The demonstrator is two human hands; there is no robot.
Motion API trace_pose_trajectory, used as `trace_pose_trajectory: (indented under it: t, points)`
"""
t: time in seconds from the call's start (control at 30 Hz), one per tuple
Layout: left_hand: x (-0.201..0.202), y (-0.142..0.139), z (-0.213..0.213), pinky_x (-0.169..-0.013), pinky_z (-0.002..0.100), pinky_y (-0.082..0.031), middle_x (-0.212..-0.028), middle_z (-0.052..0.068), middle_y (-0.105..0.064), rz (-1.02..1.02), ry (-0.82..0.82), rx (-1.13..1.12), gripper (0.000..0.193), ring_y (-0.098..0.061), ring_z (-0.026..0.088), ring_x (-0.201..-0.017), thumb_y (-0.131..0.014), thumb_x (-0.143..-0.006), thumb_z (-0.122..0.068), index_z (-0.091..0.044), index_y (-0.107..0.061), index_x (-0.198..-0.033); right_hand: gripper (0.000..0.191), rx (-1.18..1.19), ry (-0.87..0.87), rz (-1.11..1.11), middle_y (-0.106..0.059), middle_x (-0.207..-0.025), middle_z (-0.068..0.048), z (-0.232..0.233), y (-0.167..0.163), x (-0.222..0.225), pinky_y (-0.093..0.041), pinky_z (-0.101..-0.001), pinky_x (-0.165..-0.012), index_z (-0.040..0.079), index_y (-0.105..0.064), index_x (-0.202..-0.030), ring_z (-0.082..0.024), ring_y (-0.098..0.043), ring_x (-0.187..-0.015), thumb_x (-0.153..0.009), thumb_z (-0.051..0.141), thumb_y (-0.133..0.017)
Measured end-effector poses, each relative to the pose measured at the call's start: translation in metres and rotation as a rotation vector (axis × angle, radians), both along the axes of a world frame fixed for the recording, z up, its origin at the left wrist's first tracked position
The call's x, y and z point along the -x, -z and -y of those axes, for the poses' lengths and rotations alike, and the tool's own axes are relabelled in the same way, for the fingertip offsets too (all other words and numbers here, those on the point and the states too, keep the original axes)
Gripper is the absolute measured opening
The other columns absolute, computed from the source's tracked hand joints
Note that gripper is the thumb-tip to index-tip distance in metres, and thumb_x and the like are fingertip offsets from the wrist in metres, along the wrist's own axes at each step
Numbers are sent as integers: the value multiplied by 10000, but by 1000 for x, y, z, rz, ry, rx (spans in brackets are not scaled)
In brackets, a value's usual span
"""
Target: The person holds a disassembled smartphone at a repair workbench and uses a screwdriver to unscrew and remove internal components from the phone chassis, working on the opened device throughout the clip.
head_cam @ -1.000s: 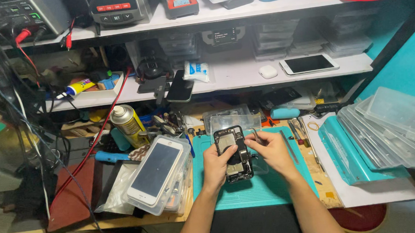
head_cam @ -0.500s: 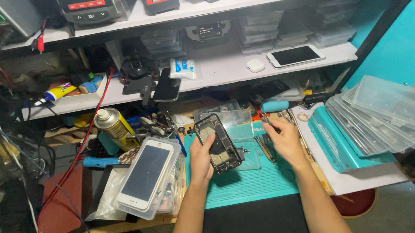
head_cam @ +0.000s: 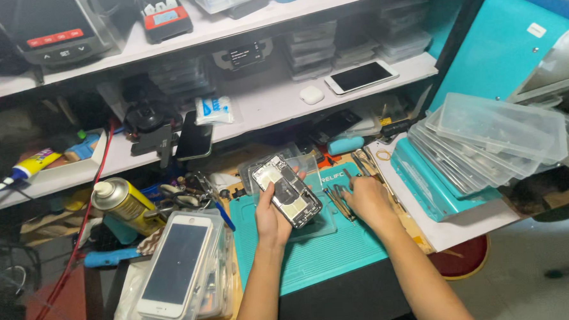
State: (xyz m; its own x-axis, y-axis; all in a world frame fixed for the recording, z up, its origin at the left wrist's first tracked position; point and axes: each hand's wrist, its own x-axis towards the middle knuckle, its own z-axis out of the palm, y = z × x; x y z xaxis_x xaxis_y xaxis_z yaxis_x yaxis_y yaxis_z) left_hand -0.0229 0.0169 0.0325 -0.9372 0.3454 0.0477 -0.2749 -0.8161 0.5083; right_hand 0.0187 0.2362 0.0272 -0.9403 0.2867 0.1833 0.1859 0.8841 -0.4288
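While opened phone point(head_cam: 287, 190) was kept lifted above teal mat point(head_cam: 327, 254), gripped in curled left hand point(head_cam: 271, 215), right hand point(head_cam: 366, 198) had been moved off phone since earlier frames onto tools point(head_cam: 338, 199); fingers bent, grasp unclear. Tool pick-up inferred.

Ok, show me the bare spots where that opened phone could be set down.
Free: the teal mat in front of the left hand, and the shelf between wipe packet and white case. Crowded: the tools by the right hand.
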Motion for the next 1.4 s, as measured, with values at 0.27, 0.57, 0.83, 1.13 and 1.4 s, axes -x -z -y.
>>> trace_pose_trajectory:
  t: [0.27, 0.57, 0.83, 1.13, 1.4]
  points:
    - [0, 27, 9, -969, 483, -534, -1297, 239, -641, -47, 88, 15, 661, -650, 343, -1105, -317, -1115, -490, 64, -567, -1376, 142, 75, -161, 141, -754, -868, -159, 20, -21, 24, -564, -477, -808, 108, -781, -814, -356, -721, -884, -750, 235, -779]
    - [-2, 21, 12, -893, 487, -580, -1209, 187, -679, -6, -8, 104, 692, -683, 313, -1073, -263, -1060, -542, 28, -572, -1302, 261, 44, -166, 255, -723, -935, -218, 12, -30, 34, -552, -492, -833, 37, -743, -872, -392, -703, -916, -780, 281, -752]
    - [7, 31, 25, -857, 417, -563, -1219, 220, -648, -203, 37, -100, 608, -656, 298, -1014, -408, -1151, -442, 45, -469, -1509, 142, 1207, -288, -333, -729, -886, -244, 12, -58, 19, -572, -378, -581, 24, -552, -1046, -292, -705, -674, -1031, 165, -543]
    - [8, 20, 32, -941, 410, -554, -1259, 216, -618, -217, 57, -288, 662, -640, 314, -1089, -454, -1081, -452, -49, -352, -1597, 125, 1242, -577, -209, -749, -1008, -192, 51, -34, 13, -629, -317, -750, -73, -610, -879, -219, -765, -824, -856, -48, -731]
    - [2, 13, 32, -963, 483, -565, -1293, 201, -608, -199, 80, -192, 681, -627, 332, -1227, -453, -1020, -495, -69, -380, -1547, 167, 747, -485, -419, -776, -969, -78, 56, -46, 5, -588, -253, -661, -4, -775, -1021, -140, -741, -726, -869, 39, -720]
